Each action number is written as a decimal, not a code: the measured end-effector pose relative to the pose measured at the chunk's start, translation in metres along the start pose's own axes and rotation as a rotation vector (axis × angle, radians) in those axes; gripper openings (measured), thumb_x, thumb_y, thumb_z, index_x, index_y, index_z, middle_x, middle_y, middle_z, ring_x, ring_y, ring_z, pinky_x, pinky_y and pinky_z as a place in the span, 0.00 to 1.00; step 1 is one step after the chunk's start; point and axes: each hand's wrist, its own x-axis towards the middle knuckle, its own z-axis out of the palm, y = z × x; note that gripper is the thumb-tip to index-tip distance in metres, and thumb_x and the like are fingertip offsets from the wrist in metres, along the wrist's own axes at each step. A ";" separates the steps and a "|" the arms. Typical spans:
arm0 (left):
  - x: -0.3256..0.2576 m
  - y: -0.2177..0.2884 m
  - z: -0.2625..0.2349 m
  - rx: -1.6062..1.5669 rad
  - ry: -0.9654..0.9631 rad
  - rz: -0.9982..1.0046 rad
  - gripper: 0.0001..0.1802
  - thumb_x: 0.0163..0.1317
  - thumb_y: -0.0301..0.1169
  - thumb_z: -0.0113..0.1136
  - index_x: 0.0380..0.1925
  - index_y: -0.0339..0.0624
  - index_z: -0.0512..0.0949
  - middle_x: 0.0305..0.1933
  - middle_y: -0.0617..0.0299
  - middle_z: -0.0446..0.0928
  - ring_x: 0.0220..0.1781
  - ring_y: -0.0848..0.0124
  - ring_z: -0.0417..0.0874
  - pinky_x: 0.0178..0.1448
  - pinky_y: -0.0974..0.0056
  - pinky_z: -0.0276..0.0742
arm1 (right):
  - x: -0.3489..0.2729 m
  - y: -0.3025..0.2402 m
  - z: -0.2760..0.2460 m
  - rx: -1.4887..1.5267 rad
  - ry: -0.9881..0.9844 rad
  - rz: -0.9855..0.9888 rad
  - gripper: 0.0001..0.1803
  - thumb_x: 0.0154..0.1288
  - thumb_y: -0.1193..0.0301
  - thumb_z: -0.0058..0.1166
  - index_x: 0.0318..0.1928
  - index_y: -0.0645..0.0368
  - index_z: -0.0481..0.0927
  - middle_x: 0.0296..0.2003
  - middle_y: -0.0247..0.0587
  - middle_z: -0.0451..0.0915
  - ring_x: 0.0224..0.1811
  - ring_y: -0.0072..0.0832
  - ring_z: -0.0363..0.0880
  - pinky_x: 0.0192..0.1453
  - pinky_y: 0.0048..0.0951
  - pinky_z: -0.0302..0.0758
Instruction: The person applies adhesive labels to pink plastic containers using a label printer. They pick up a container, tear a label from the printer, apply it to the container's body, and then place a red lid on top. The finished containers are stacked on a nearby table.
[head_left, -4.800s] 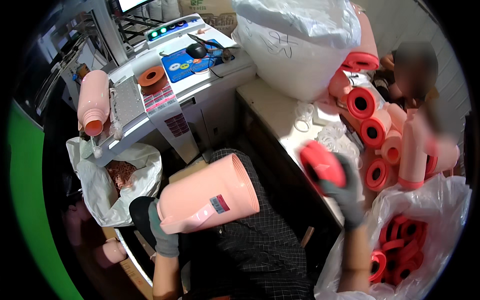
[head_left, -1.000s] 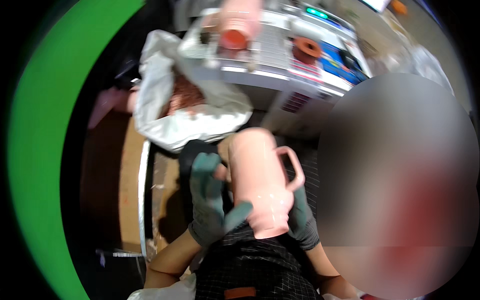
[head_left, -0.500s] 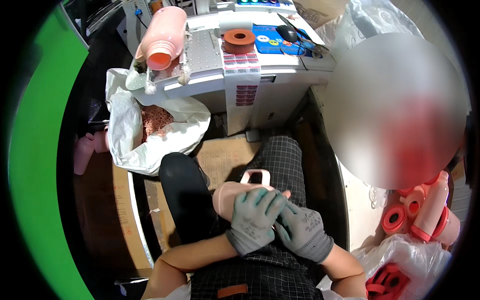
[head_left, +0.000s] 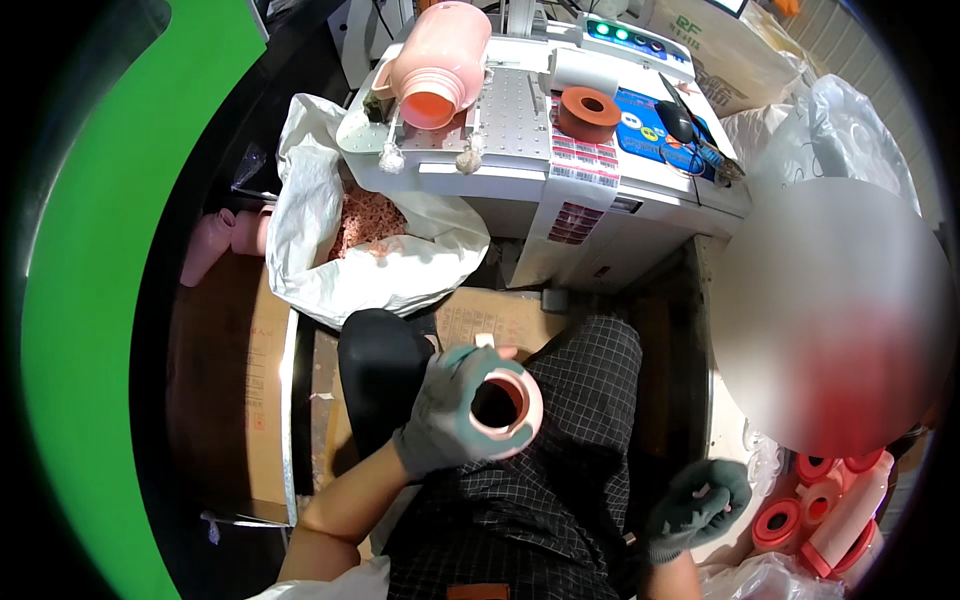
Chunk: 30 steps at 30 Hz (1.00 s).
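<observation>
A pale pink bottle (head_left: 534, 412) with a wide, uncapped mouth is tilted up toward me above my lap. My left hand (head_left: 445, 410), in a grey-green work glove, wraps around its left side; a bit of its handle (head_left: 485, 341) shows beyond the fingers. Off to the right, apart from the bottle, my right hand (head_left: 698, 508) wears a matching glove. Its fingers are curled in, and whatever they hold, if anything, is too small to name. Several pink bottles and red-rimmed parts (head_left: 778, 522) lie close by on that side.
Ahead stands a white machine (head_left: 500, 180) bearing another pink bottle (head_left: 445, 60) on its side, a brown tape roll (head_left: 588, 115) and a label strip (head_left: 575, 222). A white sack (head_left: 385, 285) of pink scraps sits left. Clear plastic bags and a blurred patch are at right.
My right hand has left the bottle and moved right, toward the red-rimmed parts. The bottle has turned so its open mouth faces me, still in my left hand. The view has shifted.
</observation>
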 end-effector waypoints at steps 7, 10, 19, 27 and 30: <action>-0.028 0.062 -0.006 -0.145 -0.309 0.041 0.41 0.42 0.48 0.86 0.55 0.45 0.79 0.56 0.57 0.81 0.55 0.52 0.83 0.60 0.45 0.76 | 0.038 0.038 0.248 -0.141 -1.058 -0.204 0.39 0.68 0.58 0.63 0.76 0.59 0.68 0.74 0.60 0.67 0.67 0.59 0.76 0.68 0.50 0.76; -0.027 0.068 -0.012 -0.010 -0.271 -0.017 0.44 0.44 0.51 0.85 0.58 0.45 0.76 0.56 0.57 0.79 0.58 0.52 0.81 0.60 0.44 0.76 | 0.024 0.061 0.262 -0.001 -0.793 -0.281 0.36 0.70 0.58 0.63 0.74 0.56 0.70 0.71 0.59 0.69 0.63 0.57 0.78 0.66 0.50 0.77; -0.007 0.039 0.018 -0.218 -0.296 -0.117 0.42 0.49 0.47 0.83 0.60 0.39 0.74 0.61 0.50 0.74 0.59 0.54 0.79 0.62 0.49 0.78 | 0.101 0.140 -0.040 -0.652 -0.024 -0.025 0.13 0.72 0.66 0.62 0.52 0.59 0.83 0.43 0.50 0.86 0.46 0.49 0.85 0.53 0.45 0.82; 0.030 0.035 0.022 -0.154 -0.357 0.074 0.52 0.44 0.43 0.88 0.68 0.43 0.70 0.59 0.54 0.75 0.60 0.52 0.77 0.62 0.49 0.75 | 0.156 0.227 -0.100 -1.026 -0.020 0.002 0.12 0.71 0.65 0.62 0.51 0.55 0.84 0.40 0.49 0.87 0.40 0.49 0.86 0.47 0.46 0.82; 0.008 0.030 0.029 -0.157 -0.212 -0.001 0.62 0.47 0.47 0.88 0.78 0.44 0.60 0.64 0.50 0.69 0.60 0.53 0.76 0.62 0.49 0.76 | 0.118 0.153 -0.022 -0.343 -0.107 0.067 0.09 0.73 0.68 0.64 0.48 0.58 0.86 0.33 0.40 0.85 0.36 0.33 0.85 0.42 0.31 0.81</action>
